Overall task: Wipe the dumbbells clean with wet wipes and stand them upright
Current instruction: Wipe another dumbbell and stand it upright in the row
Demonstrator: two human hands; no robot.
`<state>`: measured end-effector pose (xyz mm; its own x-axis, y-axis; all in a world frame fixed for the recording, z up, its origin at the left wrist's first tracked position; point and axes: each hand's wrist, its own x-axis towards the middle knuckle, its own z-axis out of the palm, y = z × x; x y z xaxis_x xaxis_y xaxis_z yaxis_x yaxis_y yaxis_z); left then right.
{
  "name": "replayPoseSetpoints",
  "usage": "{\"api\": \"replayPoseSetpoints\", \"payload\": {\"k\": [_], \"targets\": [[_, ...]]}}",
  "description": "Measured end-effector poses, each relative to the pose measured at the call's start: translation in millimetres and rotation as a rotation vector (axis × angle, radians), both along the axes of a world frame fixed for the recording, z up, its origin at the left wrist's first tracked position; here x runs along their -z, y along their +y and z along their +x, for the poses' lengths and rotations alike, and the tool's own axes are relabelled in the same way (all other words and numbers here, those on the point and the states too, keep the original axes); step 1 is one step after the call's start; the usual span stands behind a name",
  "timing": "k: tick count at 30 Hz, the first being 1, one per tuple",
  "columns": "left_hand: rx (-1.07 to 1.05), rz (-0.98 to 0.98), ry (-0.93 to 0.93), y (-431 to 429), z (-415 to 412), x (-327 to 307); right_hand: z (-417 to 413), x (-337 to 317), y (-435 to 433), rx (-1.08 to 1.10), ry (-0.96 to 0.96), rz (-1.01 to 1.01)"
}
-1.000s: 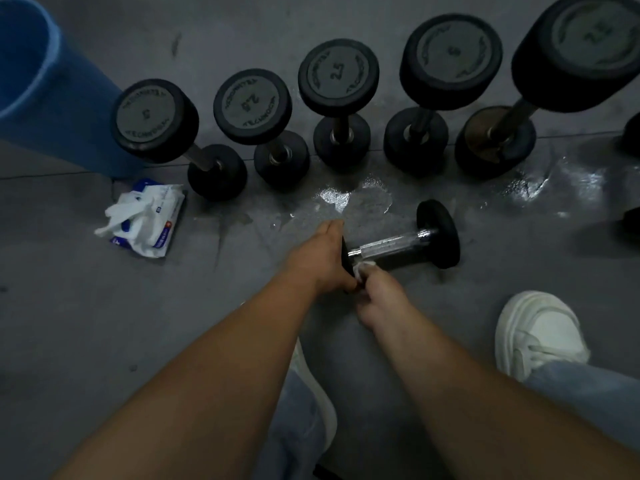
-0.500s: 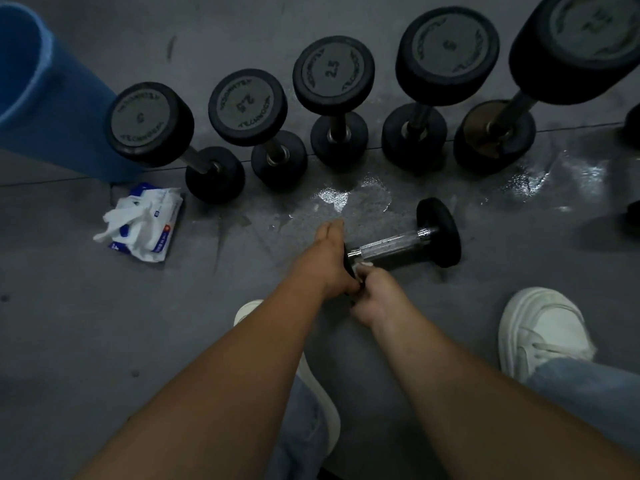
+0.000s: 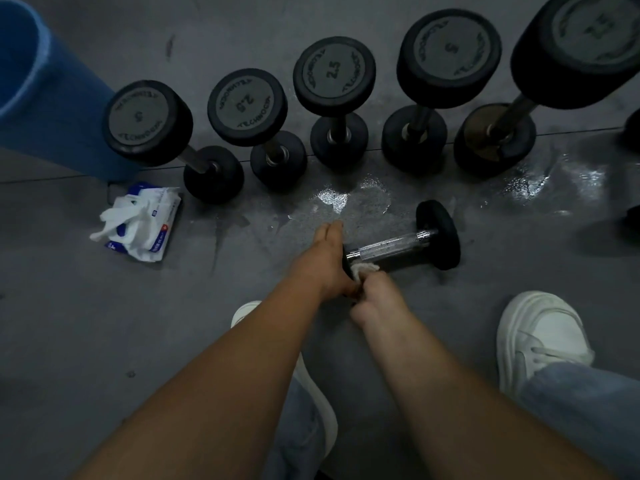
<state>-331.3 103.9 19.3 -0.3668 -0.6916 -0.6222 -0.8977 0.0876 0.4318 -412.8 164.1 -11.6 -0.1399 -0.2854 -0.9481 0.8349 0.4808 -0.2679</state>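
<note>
The left hand [image 3: 327, 258] is being laid flat, fingers straight, against the left head of the lying dumbbell [image 3: 438, 235], so that it is being braced on the floor [image 3: 104, 341]. The right hand [image 3: 377, 301] is being curled round a bunched wet wipe [image 3: 363, 269], which is being pressed to the left end of the chrome handle [image 3: 391, 244], just beside the braced head. The two hands are being held close together, almost touching. The dumbbell's long axis is running across the scene, left to right (its right end lying slightly farther off). The rest of the handle and the right head are therefore lying to the right of both hands, and the right hand is the nearer to them. A wiping stroke would probably be carried rightward along the bar. Beyond a wet patch [image 3: 349, 199], five upright dumbbells [image 3: 334, 74] are standing in a far row. A pack of wipes [image 3: 145, 220] is lying to the left, near a blue cylinder [image 3: 52, 109].
</note>
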Motion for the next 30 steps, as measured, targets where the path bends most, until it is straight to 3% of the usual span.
{"api": "replayPoseSetpoints", "payload": {"k": [3, 10, 13, 15, 17, 18, 19, 21, 24, 30], "targets": [[-0.005, -0.014, 0.011, 2.2, -0.1, 0.3, -8.4, -3.4, -0.9, -0.042, -0.064, -0.007], [-0.012, -0.011, 0.016, 4.8, 0.9, 4.0, -6.1, -19.1, 2.1, -0.069, 0.004, 0.002], [-0.009, -0.002, 0.028, 3.6, 2.2, 6.3, -10.1, -33.9, 5.3, -0.154, 0.303, -0.120], [-0.013, -0.002, 0.022, 2.0, 2.8, 8.2, -11.7, -39.9, 2.1, -0.282, 0.669, -0.238], [-0.006, -0.016, 0.029, 4.7, 3.0, 8.2, -20.6, -28.7, -8.0, -0.745, 1.223, -0.253], [0.000, -0.026, 0.041, 5.9, 3.4, 8.2, -23.5, -21.0, -10.9, -1.022, 1.398, -0.269], [0.007, -0.033, 0.045, 6.3, 4.2, 7.9, -26.0, -13.6, -8.4, -1.268, 1.435, -0.297], [0.026, -0.034, 0.033, 5.5, 4.1, 7.0, -28.0, -9.2, 12.0, -1.500, 1.422, -0.348], [0.000, -0.009, 0.028, 2.6, 2.3, 4.4, -32.4, -8.0, 38.0, -1.541, 1.581, -0.456], [0.017, -0.001, 0.014, 4.5, 2.3, 3.2, -34.1, -7.8, -2.3, -1.611, 1.452, -0.379]]}}
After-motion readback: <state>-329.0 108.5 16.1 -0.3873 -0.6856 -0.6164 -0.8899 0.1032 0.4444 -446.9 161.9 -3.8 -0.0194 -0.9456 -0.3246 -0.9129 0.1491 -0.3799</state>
